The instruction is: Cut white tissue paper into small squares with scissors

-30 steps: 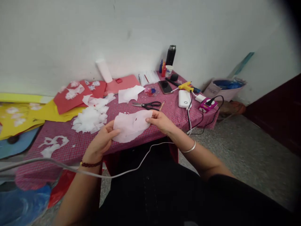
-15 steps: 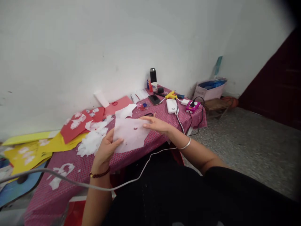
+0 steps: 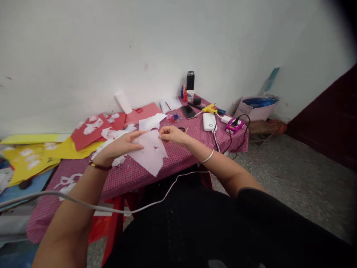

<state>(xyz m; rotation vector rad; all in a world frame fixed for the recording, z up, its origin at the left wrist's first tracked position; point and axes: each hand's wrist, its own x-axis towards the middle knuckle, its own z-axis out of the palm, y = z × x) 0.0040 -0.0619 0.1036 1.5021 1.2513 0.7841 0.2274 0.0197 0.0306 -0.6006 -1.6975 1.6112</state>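
Note:
A thin white sheet of paper with a few small holes and ragged edges is held up over the near edge of the table. My left hand grips its upper left side, thumb on top and fingers behind. At the upper right corner, my right hand pinches the sheet between thumb and fingers. Just behind it lies another white paper piece. Partly hidden by my left hand is a heap of white paper scraps.
Red sheets with white cut-outs and yellow sheets lie to the left. A phone, yellow glue gun, white power bank and purple power socket are at right. A white cable crosses before me.
The paper has turned in my hands, so one corner now points down towards me. My left hand has moved up and further over its edge; my right hand now pinches the top corner.

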